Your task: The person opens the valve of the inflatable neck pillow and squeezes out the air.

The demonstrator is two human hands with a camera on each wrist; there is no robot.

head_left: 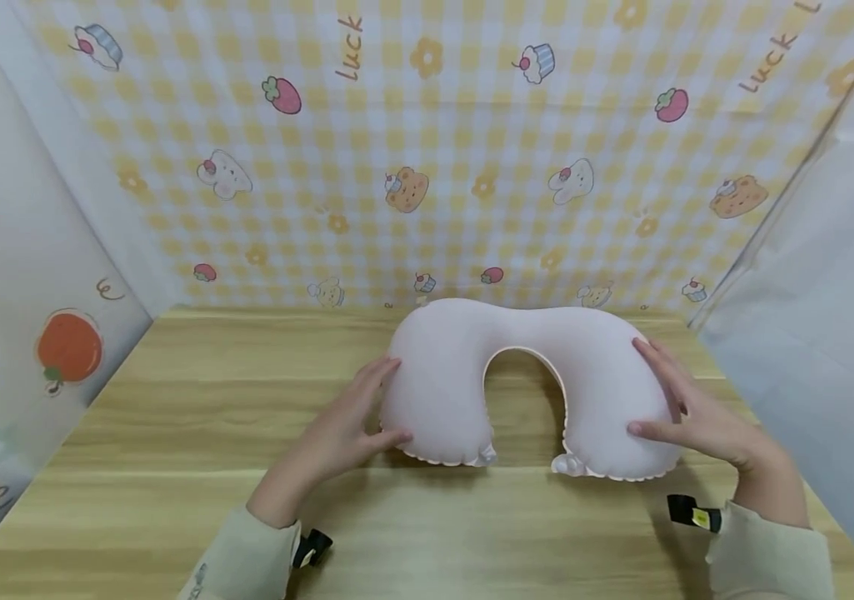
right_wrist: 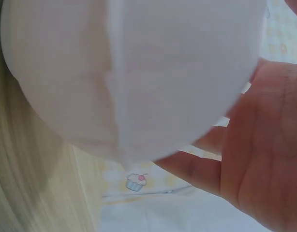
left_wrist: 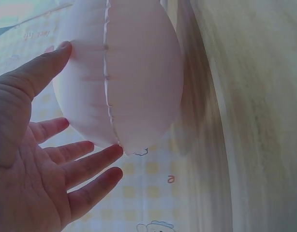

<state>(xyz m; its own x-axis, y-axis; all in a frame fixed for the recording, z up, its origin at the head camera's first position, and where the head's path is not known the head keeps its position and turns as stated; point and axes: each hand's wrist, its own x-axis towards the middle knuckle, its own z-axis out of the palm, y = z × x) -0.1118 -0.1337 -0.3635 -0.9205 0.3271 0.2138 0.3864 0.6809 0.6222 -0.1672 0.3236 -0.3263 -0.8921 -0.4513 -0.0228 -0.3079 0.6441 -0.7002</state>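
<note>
A pale pink, inflated U-shaped neck pillow (head_left: 516,375) lies on the wooden table (head_left: 194,433), its two ends toward me. My left hand (head_left: 352,421) lies open against the pillow's left lobe, fingers straight, thumb at its lower edge. My right hand (head_left: 685,408) rests open on the right lobe, fingers spread over its top and side. In the left wrist view the left hand (left_wrist: 47,159) has straight fingers touching the seamed pillow (left_wrist: 124,72). The right wrist view shows the right hand (right_wrist: 255,159) flat beside the pillow (right_wrist: 139,72).
A yellow checked backdrop (head_left: 427,150) with cartoon cupcakes and strawberries stands behind the table. White side walls (head_left: 14,275) close in left and right. Black wrist straps (head_left: 692,511) show at both sleeves.
</note>
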